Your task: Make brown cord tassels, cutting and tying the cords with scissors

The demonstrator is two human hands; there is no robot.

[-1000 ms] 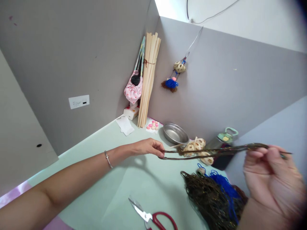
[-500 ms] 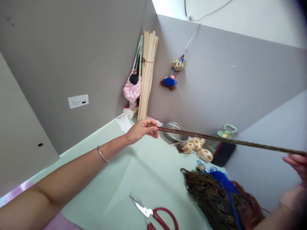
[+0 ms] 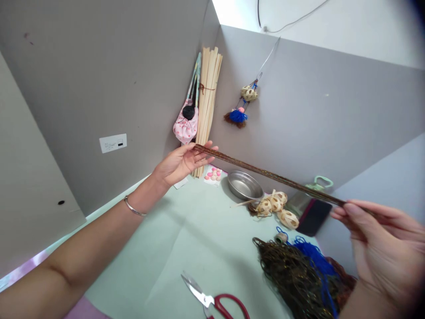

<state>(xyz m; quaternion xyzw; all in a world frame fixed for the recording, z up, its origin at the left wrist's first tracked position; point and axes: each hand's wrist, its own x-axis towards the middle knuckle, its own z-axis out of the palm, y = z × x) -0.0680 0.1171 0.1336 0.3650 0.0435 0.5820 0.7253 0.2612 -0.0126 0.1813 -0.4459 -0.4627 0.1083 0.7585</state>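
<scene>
A bundle of dark brown, glinting cord strands (image 3: pixel 262 172) is stretched taut between my two hands above the table. My left hand (image 3: pixel 181 163), with a bracelet on the wrist, has the bundle's far end at its thumb, the other fingers spread, palm turned up. On the right, my right hand (image 3: pixel 375 235) pinches the bundle between thumb and fingers. Below it lies a heap of similar dark cord (image 3: pixel 288 270) beside blue cord (image 3: pixel 314 255). Red-handled scissors (image 3: pixel 207 301) rest with blades parted at the table's front.
On the pale green table (image 3: pixel 199 239) are a metal bowl (image 3: pixel 245 186), woven strip balls (image 3: pixel 275 206), a dark phone (image 3: pixel 314 217) and pink beads (image 3: pixel 213 174). Wooden strips (image 3: pixel 207 97) and a pink pouch (image 3: pixel 186 126) stand in the corner. A tasselled ornament (image 3: pixel 244 104) hangs on the wall.
My right hand has come further into view and slid left along the cord bundle. My left hand has moved up and left, turned palm up, and spread its fingers.
</scene>
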